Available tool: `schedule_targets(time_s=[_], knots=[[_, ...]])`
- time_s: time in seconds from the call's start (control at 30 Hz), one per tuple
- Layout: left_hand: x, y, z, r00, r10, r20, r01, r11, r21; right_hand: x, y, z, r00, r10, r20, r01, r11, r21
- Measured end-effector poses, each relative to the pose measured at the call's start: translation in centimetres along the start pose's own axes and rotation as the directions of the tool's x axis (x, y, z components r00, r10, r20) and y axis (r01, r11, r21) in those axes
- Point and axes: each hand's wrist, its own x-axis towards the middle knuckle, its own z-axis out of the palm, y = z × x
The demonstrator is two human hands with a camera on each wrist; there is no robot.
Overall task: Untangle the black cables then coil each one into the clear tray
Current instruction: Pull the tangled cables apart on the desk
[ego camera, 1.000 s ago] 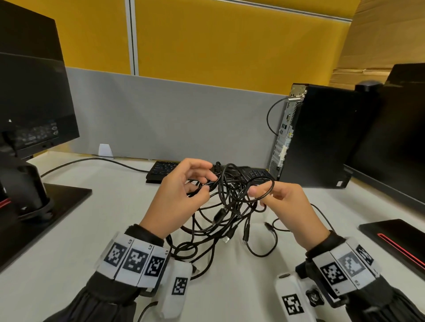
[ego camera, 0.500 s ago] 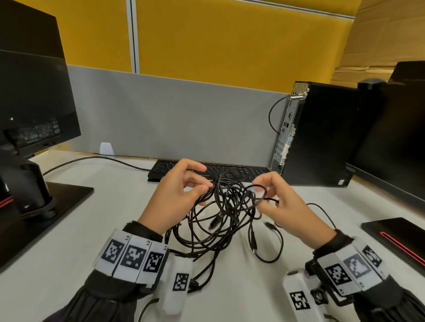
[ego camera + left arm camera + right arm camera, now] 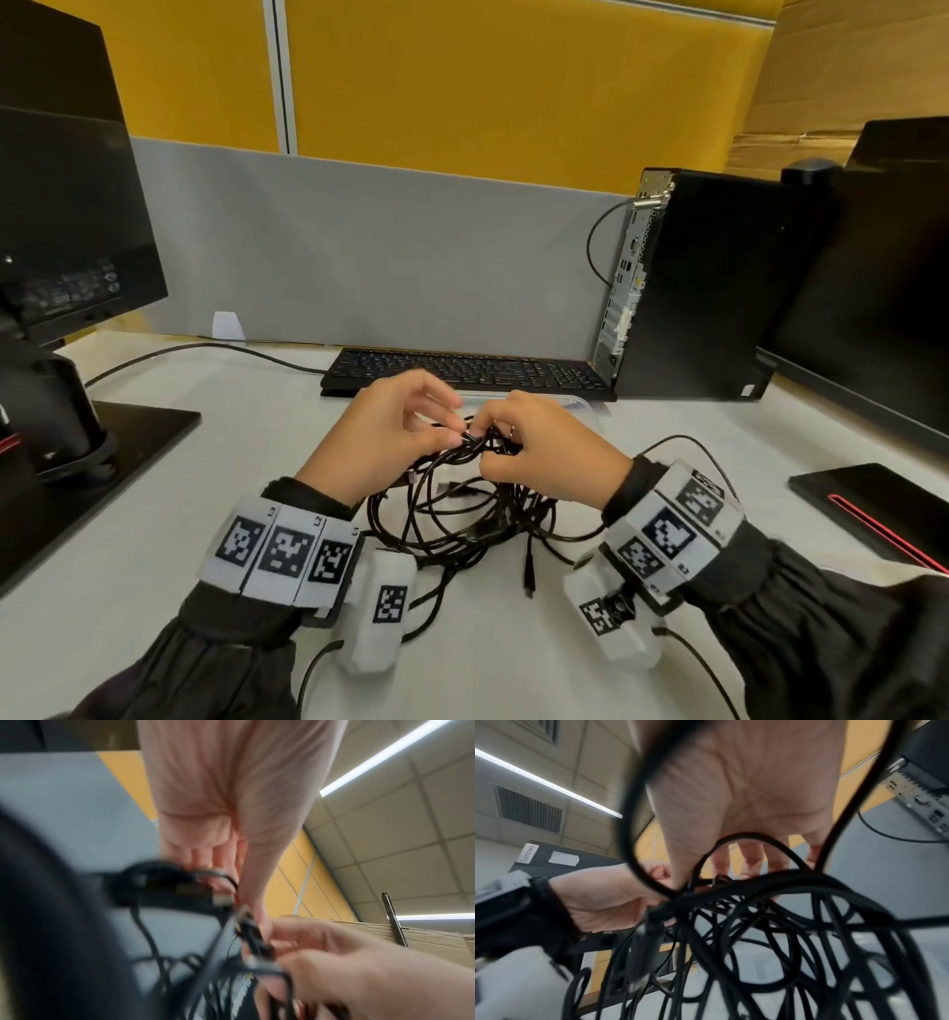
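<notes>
A tangle of black cables [image 3: 462, 519] hangs between my hands just above the white desk, its lower loops lying on the surface. My left hand [image 3: 390, 442] pinches strands at the top of the knot with thumb and forefinger. My right hand [image 3: 539, 447] grips the same knot from the right, fingertips almost touching the left. The left wrist view shows a black plug [image 3: 180, 892] beside the left hand's fingers [image 3: 205, 856]. Loops of cable [image 3: 757, 923] fill the right wrist view below my right hand [image 3: 744, 801]. The clear tray [image 3: 577, 403] shows only as a pale rim behind my hands.
A black keyboard [image 3: 462, 370] lies beyond the tray against the grey partition. A black computer tower [image 3: 693, 288] stands at the back right, and a monitor stand [image 3: 61, 442] at the left. A dark pad with a red stripe [image 3: 873, 509] lies at the right.
My hands have come together and dropped lower over the desk. The cable bundle, spread wider between them before, is now bunched at one knot.
</notes>
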Motion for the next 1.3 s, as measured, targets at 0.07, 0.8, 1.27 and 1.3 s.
schedule_targets(time_s=[0.07,0.8,1.27,1.3], knots=[[-0.1,0.0,-0.5,0.994,-0.029,0.109,0.014,0.991,0.135,-0.2,0.2,0.1,1.000,-0.013,-0.006,0.014,0.999,0.050],[0.2,1.1,-2.2,0.962,-0.188,-0.199,0.042,0.819,-0.572,-2.6,3.9,-2.1,0.988,0.052,0.145,-0.039,0.995,-0.088],[-1.3,2.4,-0.7,0.975,0.218,-0.040,-0.197,0.936,0.290,-2.4,1.9,-2.2,0.999,-0.038,-0.005,0.033,0.923,-0.383],[-1.2,2.2,-0.7,0.974,0.221,-0.051,-0.193,0.927,0.322,-2.3,2.1,-2.1,1.000,-0.024,0.006,0.025,0.931,-0.365]])
